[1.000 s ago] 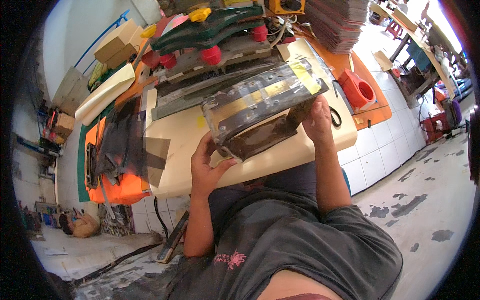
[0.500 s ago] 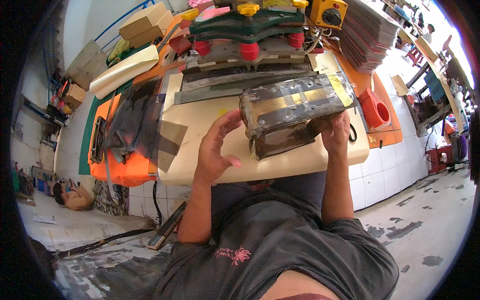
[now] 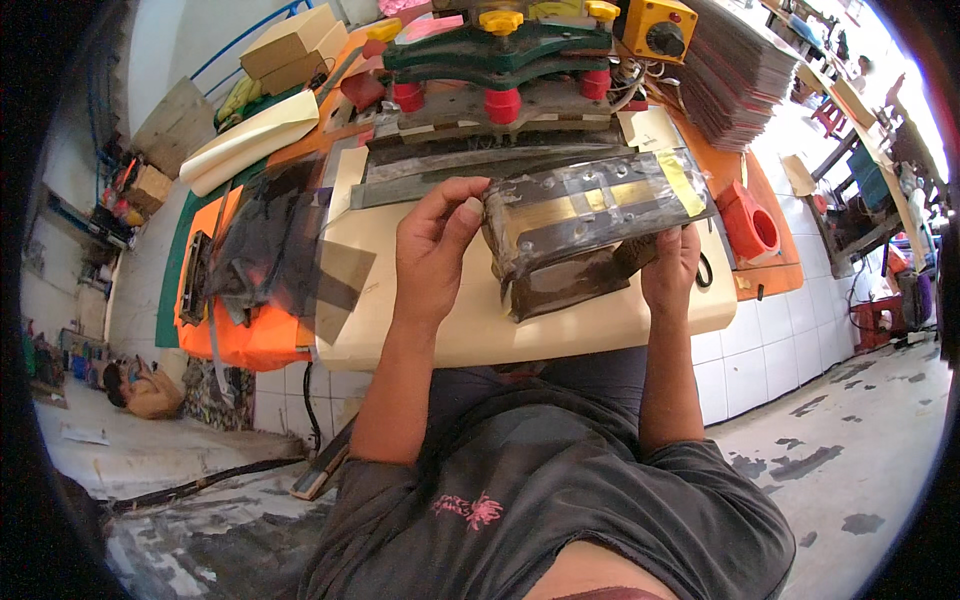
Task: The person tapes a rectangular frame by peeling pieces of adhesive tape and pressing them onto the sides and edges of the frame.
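Observation:
A long dark block (image 3: 600, 200) with brass-coloured strips, rivet-like studs and clear tape is held tilted over the cream work surface (image 3: 400, 335). A strip of yellow tape (image 3: 682, 184) crosses its right end. A dark lower part (image 3: 565, 283) hangs under its near side. My right hand (image 3: 671, 268) grips the block from below at its right end, with some fingers hidden behind it. At the upper left corner my left hand (image 3: 436, 245) pinches the block's edge between thumb and curled fingers.
Behind the block stands a green press (image 3: 495, 68) with yellow knobs and red cylinders. An orange-red ring-shaped part (image 3: 750, 228) lies at right. A yellow control box (image 3: 660, 28) and stacked sheets (image 3: 745, 85) are beyond. Dark clear film (image 3: 270, 240) covers the left side.
My left hand has moved up from an open pose beside the block and closed on its upper left corner. My right hand stays at the right end.

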Available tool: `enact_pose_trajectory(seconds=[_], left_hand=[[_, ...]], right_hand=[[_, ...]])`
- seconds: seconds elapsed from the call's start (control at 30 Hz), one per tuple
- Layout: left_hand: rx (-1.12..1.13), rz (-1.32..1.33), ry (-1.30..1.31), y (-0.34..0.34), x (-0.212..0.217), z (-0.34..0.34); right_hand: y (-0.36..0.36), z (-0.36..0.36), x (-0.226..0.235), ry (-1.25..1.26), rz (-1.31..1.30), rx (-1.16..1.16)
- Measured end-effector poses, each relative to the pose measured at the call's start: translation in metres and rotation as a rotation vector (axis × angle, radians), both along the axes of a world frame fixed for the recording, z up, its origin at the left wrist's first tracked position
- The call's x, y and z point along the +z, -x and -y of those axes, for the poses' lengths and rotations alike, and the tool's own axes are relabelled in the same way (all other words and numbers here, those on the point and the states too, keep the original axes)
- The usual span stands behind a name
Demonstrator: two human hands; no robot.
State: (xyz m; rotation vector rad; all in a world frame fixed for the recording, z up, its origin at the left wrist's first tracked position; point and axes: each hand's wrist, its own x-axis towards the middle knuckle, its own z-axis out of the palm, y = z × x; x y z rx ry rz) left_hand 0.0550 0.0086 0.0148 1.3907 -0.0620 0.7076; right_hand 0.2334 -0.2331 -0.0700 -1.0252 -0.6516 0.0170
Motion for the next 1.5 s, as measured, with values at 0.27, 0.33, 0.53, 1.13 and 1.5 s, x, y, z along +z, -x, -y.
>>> enact_pose_trajectory(seconds=[0.27, 0.33, 0.53, 1.13, 1.5], left_hand=[[-0.104, 0.037, 0.272, -0.013, -0.008, -0.001], [-0.089, 0.073, 0.278, -0.016, -0.007, 0.003], [0.288, 0.096, -0.104, -0.017, -0.003, 0.016], [0.481, 0.174, -0.475, -0.020, 0.011, 0.009], [0.073, 0.188, -0.292, -0.015, 0.009, -0.016]], right_hand=[[0.015, -0.013, 0.027, 0.012, 0.035, -0.008], [0.020, -0.018, 0.034, -0.013, 0.044, -0.063], [0.001, -0.007, 0.004, 0.024, 0.116, -0.011], [0.010, -0.015, 0.012, 0.151, 0.098, -0.177], [0.010, -0.018, 0.014, 0.133, 0.046, -0.188]])
